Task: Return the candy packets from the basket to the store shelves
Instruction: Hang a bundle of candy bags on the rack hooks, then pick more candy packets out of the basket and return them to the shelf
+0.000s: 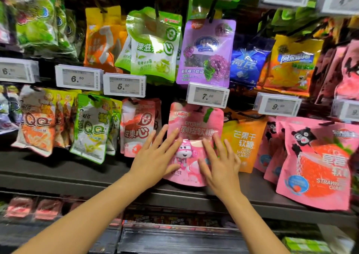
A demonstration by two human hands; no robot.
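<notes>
at the far left of the lower row hang orange qq packets [37, 123], then green-and-white qq packets [91, 129], under price tags reading 6.50 [77, 78] and 5.50 [124, 85]. next comes a red-and-white packet [136, 125]. the left hand [155, 156] lies with fingers straight and spread, flat against the left side of the pink candy packet [194, 129], gripping nothing. that packet hangs in the lower row, just under the 7.00 price tag [207, 96], with a purple grape packet [206, 51] above it; whether it is hooked on a peg cannot be told. the right hand [219, 166] lies flat on the packet's right side, fingers straight and a little apart, also pressing rather than grasping. just right of it hangs an orange mango gummy packet [244, 143], then pink strawberry packets [318, 162] with a bear on them. a dark shelf [272, 201] runs below.
</notes>
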